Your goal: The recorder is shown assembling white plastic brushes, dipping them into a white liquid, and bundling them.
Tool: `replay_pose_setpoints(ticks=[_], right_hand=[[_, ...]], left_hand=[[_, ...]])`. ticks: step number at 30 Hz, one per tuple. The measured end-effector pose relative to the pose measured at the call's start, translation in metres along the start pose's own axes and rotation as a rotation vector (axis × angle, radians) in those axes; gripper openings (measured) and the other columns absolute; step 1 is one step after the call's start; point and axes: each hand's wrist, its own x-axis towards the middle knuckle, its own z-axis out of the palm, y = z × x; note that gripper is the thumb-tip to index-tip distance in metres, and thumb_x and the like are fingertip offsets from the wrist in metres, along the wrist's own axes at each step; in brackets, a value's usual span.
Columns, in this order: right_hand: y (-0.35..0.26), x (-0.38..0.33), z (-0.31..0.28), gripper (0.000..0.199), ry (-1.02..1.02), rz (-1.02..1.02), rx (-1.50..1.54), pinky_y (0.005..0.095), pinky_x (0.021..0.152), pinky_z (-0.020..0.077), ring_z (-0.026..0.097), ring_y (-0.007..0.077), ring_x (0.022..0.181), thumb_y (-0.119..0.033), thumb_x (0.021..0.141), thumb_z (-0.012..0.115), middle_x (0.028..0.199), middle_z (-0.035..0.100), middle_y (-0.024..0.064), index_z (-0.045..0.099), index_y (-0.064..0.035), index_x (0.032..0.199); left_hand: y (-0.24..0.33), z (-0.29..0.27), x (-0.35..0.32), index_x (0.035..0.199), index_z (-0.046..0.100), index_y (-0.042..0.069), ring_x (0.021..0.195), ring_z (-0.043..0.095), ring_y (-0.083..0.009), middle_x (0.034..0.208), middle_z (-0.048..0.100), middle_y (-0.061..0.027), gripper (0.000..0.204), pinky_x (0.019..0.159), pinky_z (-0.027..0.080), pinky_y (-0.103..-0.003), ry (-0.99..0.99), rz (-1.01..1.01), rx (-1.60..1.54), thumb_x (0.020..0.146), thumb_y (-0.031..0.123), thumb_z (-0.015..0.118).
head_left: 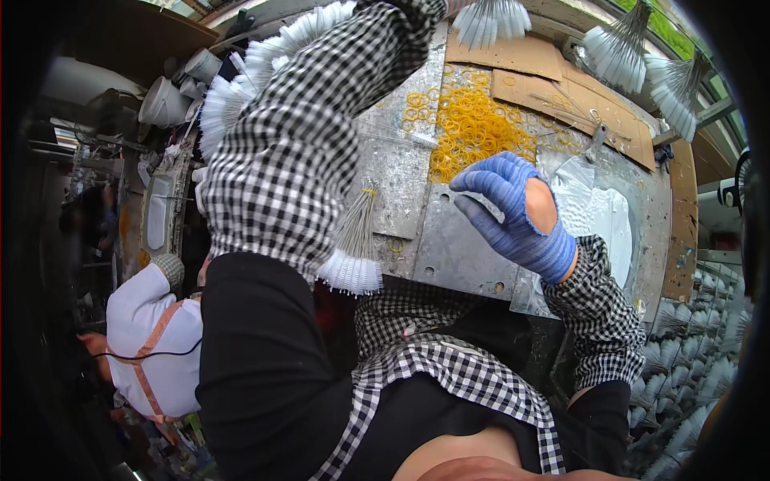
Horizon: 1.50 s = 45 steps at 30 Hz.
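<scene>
My left arm, in a black-and-white checked sleeve, stretches to the far edge of the table. Only a sliver of my left hand [455,4] shows at the top edge, beside a bundle of white-bristled wire brushes [491,22]; its fingers are out of sight. My right hand [513,216] wears a blue knit glove with a large hole at the back. Its fingers are bent but apart, with nothing visible between them, just in front of a heap of yellow rubber bands [481,120]. Near the front edge lies another brush bundle [357,240], tied with a yellow band.
Cardboard sheets [513,54] cover the table's far right. A shiny clear plastic sheet [601,212] lies right of my right hand. More brush bundles [618,56] stand at the far right edge, and many fill the lower right. A person in white [152,345] is at left.
</scene>
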Motion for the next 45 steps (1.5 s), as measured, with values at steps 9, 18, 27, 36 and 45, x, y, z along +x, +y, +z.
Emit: replay_pose_setpoints(ticks=[9, 18, 27, 36, 45], right_hand=[[0.031, 0.115, 0.014, 0.012, 0.233, -0.326, -0.102, 0.0404, 0.071, 0.0537, 0.068, 0.0286, 0.081, -0.016, 0.086, 0.076, 0.087, 0.070, 0.0109, 0.071, -0.0084, 0.093], [0.089, 0.295, 0.055, 0.033, 0.119, -0.112, -0.808, 0.0497, 0.108, 0.0392, 0.059, 0.0340, 0.120, -0.021, 0.093, 0.057, 0.123, 0.064, 0.0152, 0.064, -0.0097, 0.122], [0.100, 0.289, 0.063, 0.026, 0.041, -0.080, -0.632, 0.0471, 0.074, 0.0533, 0.072, 0.0321, 0.084, -0.035, 0.096, 0.057, 0.085, 0.073, 0.0116, 0.074, -0.0152, 0.091], [0.054, 0.256, 0.056, 0.021, 0.121, -0.226, -0.470, 0.0470, 0.071, 0.0515, 0.070, 0.0326, 0.080, -0.031, 0.096, 0.059, 0.079, 0.071, 0.0105, 0.072, -0.0154, 0.090], [0.075, 0.250, 0.048, 0.013, 0.149, -0.277, -0.501, 0.0436, 0.064, 0.0536, 0.072, 0.0305, 0.077, -0.026, 0.088, 0.066, 0.083, 0.073, 0.0103, 0.074, -0.0156, 0.087]], left_hand=[[0.182, -0.158, -0.297, 0.138, 0.050, -0.007, 0.128, 0.058, -0.0393, 0.139, 0.055, -0.0303, 0.092, 0.107, 0.048, -0.043, -0.846, -1.020, 0.885, 0.080, 0.059, 0.079], [0.149, -0.169, -0.332, 0.129, 0.057, -0.006, 0.114, 0.066, -0.0406, 0.116, 0.069, -0.0281, 0.068, 0.099, 0.051, -0.043, -0.880, -1.116, 0.660, 0.086, 0.044, 0.076], [0.162, -0.229, -0.188, 0.112, 0.068, 0.003, 0.089, 0.068, -0.0143, 0.098, 0.071, -0.0056, 0.036, 0.083, 0.057, -0.029, 0.034, -0.841, -0.249, 0.096, 0.035, 0.067], [0.096, -0.245, -0.153, 0.109, 0.063, 0.005, 0.069, 0.070, -0.0195, 0.079, 0.067, -0.0063, 0.019, 0.066, 0.064, -0.038, 0.231, -0.640, -0.532, 0.095, 0.016, 0.070], [0.088, -0.220, -0.142, 0.119, 0.064, 0.007, 0.081, 0.067, -0.0159, 0.093, 0.068, -0.0030, 0.027, 0.072, 0.057, -0.032, 0.168, -0.684, -0.173, 0.097, 0.022, 0.069]])
